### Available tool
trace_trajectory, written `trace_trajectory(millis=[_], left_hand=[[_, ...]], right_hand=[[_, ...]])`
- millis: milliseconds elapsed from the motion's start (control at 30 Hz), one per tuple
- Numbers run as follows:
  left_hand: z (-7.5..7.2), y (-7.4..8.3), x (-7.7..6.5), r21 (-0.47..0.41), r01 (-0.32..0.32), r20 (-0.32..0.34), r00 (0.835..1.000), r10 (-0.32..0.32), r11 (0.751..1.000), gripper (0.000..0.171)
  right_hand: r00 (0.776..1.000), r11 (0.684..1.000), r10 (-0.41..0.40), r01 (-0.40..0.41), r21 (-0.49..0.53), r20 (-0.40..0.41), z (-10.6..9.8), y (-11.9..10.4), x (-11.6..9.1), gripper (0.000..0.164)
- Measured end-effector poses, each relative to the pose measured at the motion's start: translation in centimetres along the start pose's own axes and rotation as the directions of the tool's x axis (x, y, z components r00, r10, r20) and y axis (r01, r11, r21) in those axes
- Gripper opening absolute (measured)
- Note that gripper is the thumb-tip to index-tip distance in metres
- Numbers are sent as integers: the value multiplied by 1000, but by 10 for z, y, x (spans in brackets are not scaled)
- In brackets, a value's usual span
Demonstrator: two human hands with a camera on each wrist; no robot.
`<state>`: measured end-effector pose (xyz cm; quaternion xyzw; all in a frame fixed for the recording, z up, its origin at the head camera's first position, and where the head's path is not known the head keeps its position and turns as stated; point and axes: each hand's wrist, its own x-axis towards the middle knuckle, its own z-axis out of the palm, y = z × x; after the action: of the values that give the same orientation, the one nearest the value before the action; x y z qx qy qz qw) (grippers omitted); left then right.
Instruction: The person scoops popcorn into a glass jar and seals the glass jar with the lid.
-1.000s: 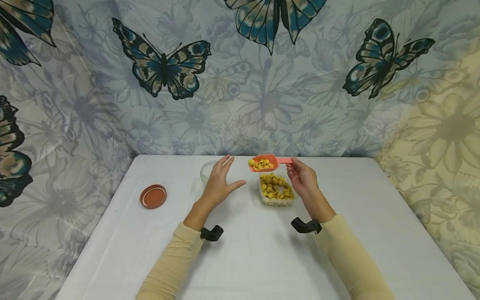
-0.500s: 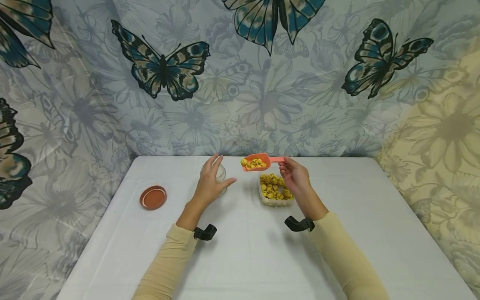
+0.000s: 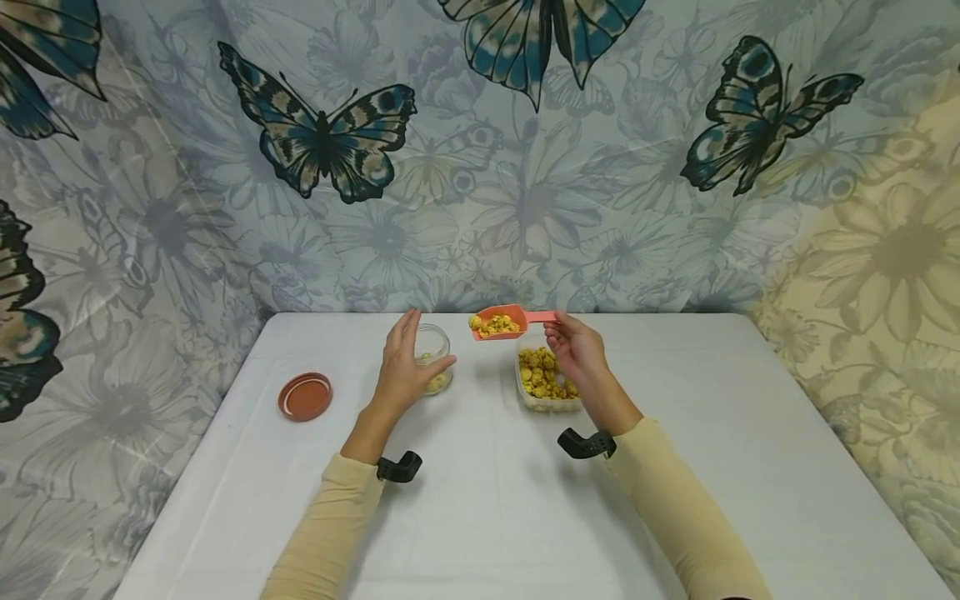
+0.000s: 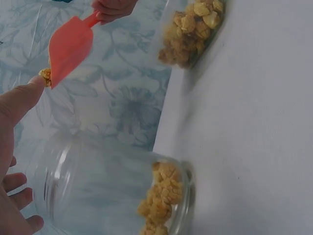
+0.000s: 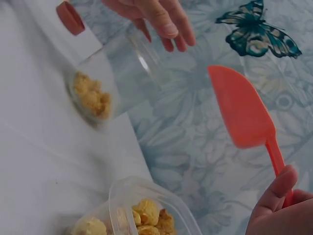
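My right hand (image 3: 579,348) pinches the handle of an orange scoop (image 5: 244,110), which carries yellow popcorn (image 3: 497,325) in the air, between the glass jar and the plastic tub. My left hand (image 3: 400,367) is spread beside the mouth of the clear glass jar (image 4: 105,181), fingers apart and thumb out; whether it touches the glass I cannot tell. A little popcorn (image 4: 164,188) lies on the jar's bottom. Below and right of the scoop, a clear plastic tub (image 3: 549,406) holds more popcorn (image 3: 540,371), partly hidden behind my right hand.
A reddish-brown round lid (image 3: 305,397) lies on the white table (image 3: 480,517), left of the jar. Behind the table's far edge hangs a butterfly-patterned cloth (image 3: 525,208). Each wrist wears a black camera mount (image 3: 400,467).
Both hands have shifted left. The loaded scoop has moved left, away from above the tub and closer to the jar. More of the jar shows beside my left hand.
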<state>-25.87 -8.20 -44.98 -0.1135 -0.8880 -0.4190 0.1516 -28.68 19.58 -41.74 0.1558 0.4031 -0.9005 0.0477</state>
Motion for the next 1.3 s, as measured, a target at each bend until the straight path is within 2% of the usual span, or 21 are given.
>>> trace_trajectory(millis=[267, 500, 767, 967, 1167, 1300], left_hand=[[-2, -12, -3, -21, 107, 22, 994, -107, 994, 102], [0, -24, -3, -69, 204, 74, 977, -199, 977, 109], [1, -33, -3, -161, 252, 96, 966, -239, 954, 107], [5, -37, -2, -215, 287, 117, 957, -267, 933, 112], [7, -41, -2, -224, 328, 150, 942, -301, 918, 109], [8, -42, -1, -223, 332, 152, 941, -304, 916, 106]], right_hand=[[1000, 997, -8, 11, -78, 28, 13, 8, 2, 21], [999, 996, -1, 6, -90, 54, 21, 13, 3, 20], [996, 993, 1, 10, -119, 85, 30, 19, 7, 15], [999, 992, 16, -10, -123, 46, 29, 26, 9, 17], [999, 994, 13, -9, -105, 35, 29, 30, 9, 18], [999, 995, 11, -6, -101, 45, 29, 30, 10, 18]])
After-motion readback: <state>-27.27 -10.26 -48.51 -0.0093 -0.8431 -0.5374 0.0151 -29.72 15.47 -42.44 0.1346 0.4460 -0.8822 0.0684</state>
